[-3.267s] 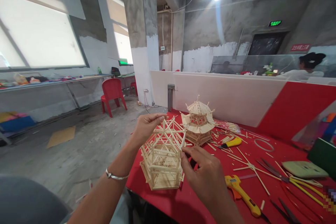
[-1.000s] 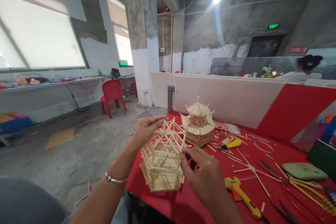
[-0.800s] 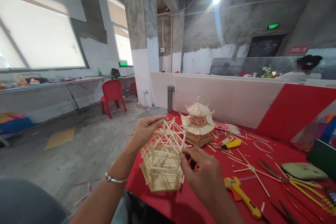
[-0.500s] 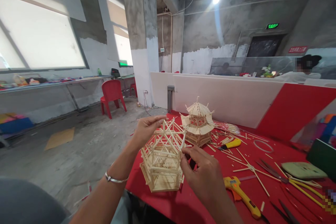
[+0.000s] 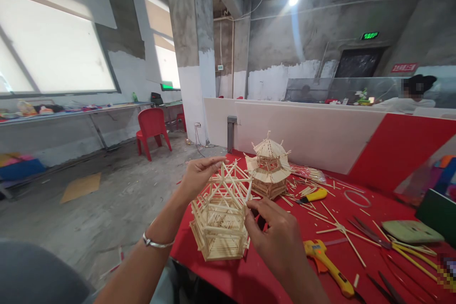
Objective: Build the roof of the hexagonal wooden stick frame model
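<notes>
A six-sided pavilion model [image 5: 223, 230] of thin wooden sticks stands near the front edge of the red table, its roof a bare stick frame. My left hand [image 5: 201, 175] pinches the peak of that roof frame between thumb and fingers. On the model's right side, my right hand [image 5: 276, 230] is closed on a corner where the roof sticks come down; its fingertips are partly hidden. Just behind stands a second stick pavilion [image 5: 270, 168] with two tiers of covered roof, touched by neither hand.
Right of my hands lie a yellow glue gun [image 5: 329, 266], a yellow utility knife [image 5: 312, 195], a star of joined sticks [image 5: 341, 228], pliers [image 5: 370, 232], a green pouch [image 5: 412, 231] and loose sticks. A white partition board [image 5: 295, 133] borders the table's back. Behind it sits a person [image 5: 409, 103].
</notes>
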Action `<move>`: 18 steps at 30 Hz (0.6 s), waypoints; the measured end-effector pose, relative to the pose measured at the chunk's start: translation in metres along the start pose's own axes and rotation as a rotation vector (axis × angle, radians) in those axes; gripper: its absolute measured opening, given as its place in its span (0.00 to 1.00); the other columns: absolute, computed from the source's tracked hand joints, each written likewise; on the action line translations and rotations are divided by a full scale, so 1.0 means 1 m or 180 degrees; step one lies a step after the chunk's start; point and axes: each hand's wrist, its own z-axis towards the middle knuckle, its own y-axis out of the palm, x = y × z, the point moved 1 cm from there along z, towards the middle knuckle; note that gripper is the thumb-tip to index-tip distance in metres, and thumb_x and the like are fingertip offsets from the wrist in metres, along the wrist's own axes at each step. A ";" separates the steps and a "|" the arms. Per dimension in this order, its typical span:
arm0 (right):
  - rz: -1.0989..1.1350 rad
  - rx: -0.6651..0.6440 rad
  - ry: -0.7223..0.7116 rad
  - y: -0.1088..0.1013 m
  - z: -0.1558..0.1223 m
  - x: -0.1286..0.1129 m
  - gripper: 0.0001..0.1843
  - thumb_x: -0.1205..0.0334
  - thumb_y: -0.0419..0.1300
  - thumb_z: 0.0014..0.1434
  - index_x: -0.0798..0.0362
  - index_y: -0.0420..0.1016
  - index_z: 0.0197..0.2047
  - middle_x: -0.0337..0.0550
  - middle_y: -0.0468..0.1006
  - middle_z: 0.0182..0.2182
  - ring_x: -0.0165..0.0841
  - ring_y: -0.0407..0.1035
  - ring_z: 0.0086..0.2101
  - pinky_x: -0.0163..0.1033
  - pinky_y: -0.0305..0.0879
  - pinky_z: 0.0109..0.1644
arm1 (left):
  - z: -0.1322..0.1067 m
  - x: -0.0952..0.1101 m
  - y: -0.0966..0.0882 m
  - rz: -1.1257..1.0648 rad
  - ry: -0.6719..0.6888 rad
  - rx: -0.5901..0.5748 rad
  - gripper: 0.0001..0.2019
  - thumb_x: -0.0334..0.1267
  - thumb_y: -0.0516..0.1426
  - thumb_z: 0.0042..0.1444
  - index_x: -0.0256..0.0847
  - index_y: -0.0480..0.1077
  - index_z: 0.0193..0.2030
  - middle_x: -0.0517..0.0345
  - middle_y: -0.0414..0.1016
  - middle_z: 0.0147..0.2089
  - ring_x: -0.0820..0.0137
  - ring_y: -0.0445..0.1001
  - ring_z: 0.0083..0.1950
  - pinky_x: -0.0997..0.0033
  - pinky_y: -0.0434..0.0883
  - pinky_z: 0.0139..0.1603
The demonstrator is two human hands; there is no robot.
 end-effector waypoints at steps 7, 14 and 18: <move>-0.0014 0.0000 0.0011 0.000 0.001 -0.001 0.10 0.66 0.55 0.61 0.50 0.79 0.38 0.39 0.78 0.30 0.31 0.73 0.29 0.36 0.66 0.37 | 0.000 0.000 -0.001 0.0005 -0.0002 0.0017 0.12 0.41 0.64 0.53 0.41 0.83 0.42 0.52 0.85 0.43 0.63 0.80 0.43 0.65 0.76 0.47; -0.0043 0.0032 -0.0041 -0.001 0.000 0.000 0.11 0.66 0.55 0.60 0.50 0.80 0.38 0.41 0.79 0.31 0.32 0.73 0.29 0.36 0.68 0.38 | 0.000 -0.001 -0.001 0.0011 0.0021 0.0025 0.12 0.42 0.65 0.53 0.41 0.83 0.43 0.52 0.85 0.43 0.63 0.80 0.43 0.65 0.76 0.46; -0.0075 -0.0012 -0.0096 -0.001 -0.001 0.001 0.12 0.67 0.56 0.59 0.50 0.80 0.40 0.41 0.80 0.32 0.31 0.73 0.28 0.35 0.69 0.37 | 0.001 -0.001 -0.001 0.0004 0.0006 0.0025 0.12 0.42 0.64 0.53 0.42 0.83 0.43 0.52 0.85 0.43 0.63 0.81 0.43 0.65 0.76 0.47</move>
